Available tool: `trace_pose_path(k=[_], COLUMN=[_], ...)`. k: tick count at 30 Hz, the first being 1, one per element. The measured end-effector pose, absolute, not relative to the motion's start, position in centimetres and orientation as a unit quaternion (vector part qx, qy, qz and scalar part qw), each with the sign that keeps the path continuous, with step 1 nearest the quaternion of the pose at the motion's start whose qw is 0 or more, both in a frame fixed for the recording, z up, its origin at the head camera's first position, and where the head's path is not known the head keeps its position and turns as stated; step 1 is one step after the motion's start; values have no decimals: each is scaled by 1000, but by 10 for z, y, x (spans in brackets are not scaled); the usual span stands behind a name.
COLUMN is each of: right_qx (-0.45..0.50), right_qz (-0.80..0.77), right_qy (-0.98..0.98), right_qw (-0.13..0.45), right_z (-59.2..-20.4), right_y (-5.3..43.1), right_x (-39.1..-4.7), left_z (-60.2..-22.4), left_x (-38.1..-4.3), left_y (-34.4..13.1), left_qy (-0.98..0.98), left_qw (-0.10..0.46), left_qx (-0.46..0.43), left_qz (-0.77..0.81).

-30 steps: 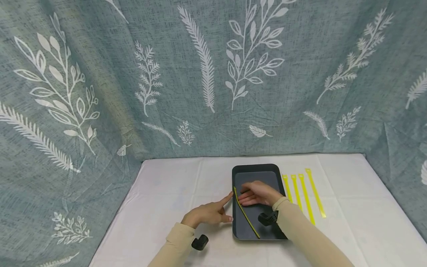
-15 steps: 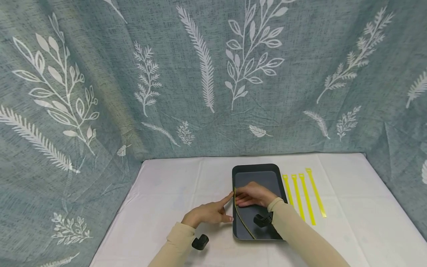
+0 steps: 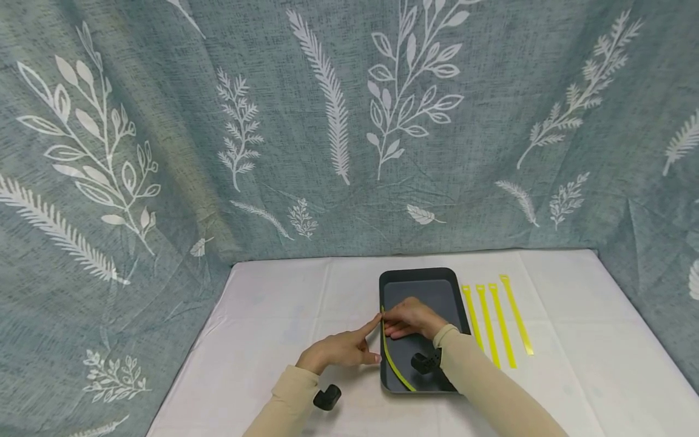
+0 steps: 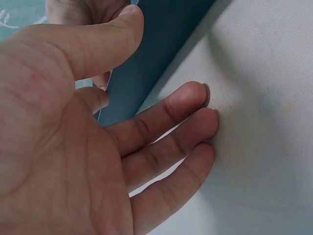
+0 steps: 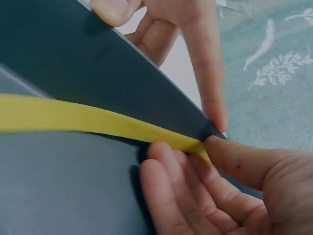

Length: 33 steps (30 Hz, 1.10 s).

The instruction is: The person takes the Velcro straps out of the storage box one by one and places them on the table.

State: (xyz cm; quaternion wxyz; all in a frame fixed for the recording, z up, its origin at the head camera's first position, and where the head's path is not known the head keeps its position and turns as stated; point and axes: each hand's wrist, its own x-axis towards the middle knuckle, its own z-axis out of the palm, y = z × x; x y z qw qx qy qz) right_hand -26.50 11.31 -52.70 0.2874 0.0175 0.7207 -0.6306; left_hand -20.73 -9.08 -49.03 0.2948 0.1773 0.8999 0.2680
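A dark grey rectangular tray point(image 3: 420, 289) rests on the white-covered table. Along its left wall bends a yellow hook-and-loop strap point(image 3: 395, 372), its near end reaching the front of the tray. My right hand point(image 3: 413, 317) pinches the strap's far part between thumb and fingers, close against the wall; in the right wrist view the strap point(image 5: 73, 116) runs out of the fingertips toward the left. From outside, my left hand point(image 3: 338, 351) touches the left rim with index fingertip and thumb. Its other fingers point(image 4: 171, 129) lie loosely bent beside the tray, holding nothing.
Several more yellow straps point(image 3: 500, 325) with slotted heads lie side by side to the right of the tray. White cloth point(image 3: 295, 297) covers the table, and a patterned green-blue curtain point(image 3: 349, 224) hangs behind it.
My right hand has moved left to the tray's wall and now pinches the strap, which has shifted left, curved more and turned its flat side upward. The left hand has stayed in place.
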Motion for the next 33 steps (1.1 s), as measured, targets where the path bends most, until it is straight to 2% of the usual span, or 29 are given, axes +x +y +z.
trace_pose_path(k=[12, 33], right_qx=[-11, 23], right_qz=[-639, -649], right_qy=[720, 715], right_qw=[269, 259], right_z=[-533, -531], right_y=[114, 112], right_x=[-264, -261], left_z=[-491, -489], left_x=[-207, -205], left_y=[-91, -90], left_qy=[899, 901], left_qw=[295, 294], left_qx=[177, 171], left_qz=[272, 268])
